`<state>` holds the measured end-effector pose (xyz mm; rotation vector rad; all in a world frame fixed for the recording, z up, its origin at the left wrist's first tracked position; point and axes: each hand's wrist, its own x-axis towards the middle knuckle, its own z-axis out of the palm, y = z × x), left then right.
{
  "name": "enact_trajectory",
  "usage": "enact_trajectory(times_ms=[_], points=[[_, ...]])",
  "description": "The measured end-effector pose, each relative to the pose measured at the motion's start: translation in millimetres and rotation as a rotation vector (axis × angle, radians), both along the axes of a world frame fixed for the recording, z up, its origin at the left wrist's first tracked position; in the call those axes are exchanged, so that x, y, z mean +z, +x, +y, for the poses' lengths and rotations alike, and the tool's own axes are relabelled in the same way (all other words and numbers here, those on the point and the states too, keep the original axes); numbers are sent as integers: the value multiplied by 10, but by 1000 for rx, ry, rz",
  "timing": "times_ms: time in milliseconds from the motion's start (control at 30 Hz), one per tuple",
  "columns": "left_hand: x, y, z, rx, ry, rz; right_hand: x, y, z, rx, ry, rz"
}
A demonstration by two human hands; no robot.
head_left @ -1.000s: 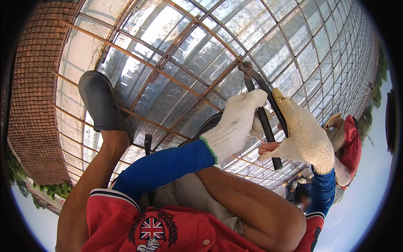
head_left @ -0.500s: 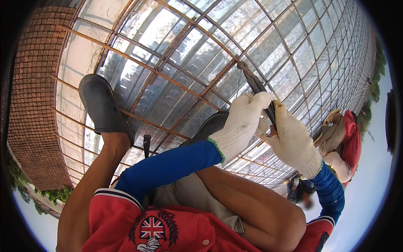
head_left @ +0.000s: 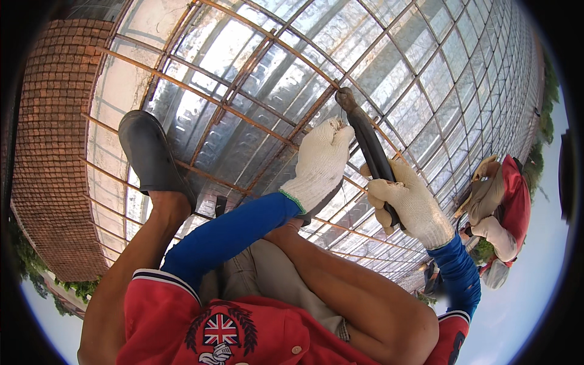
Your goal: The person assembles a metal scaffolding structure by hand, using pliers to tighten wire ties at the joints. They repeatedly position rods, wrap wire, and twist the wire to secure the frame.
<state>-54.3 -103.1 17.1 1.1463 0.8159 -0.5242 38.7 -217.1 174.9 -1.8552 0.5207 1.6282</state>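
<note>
Head view tool: pincers [head_left: 368, 146], centre frame, rigid steel, likely hefty.
Right hand [head_left: 410, 204]: clenched round handles.
Left hand [head_left: 319, 164]: fingertips pinching thin, springy wire at jaws.

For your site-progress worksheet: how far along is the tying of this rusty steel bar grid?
Done: the rusty steel bar grid is laid across the shiny metal decking. In hand: the white-gloved right hand holds dark-handled pincers at a crossing; the white-gloved left hand pinches there. Left: cannot tell which crossings lack ties.
</note>
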Motion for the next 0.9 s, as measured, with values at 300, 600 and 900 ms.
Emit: enact_trajectory(times_ms=[300,600,900], points=[[136,-92,-205,514,-452,68,-383,-352,-528,-593,413,219],[-59,318,-357,792,-878,70,-386,-432,-481,-643,316,269],[73,548,-515,838,-669,191,-77,-513,-155,942,-370,-760]])
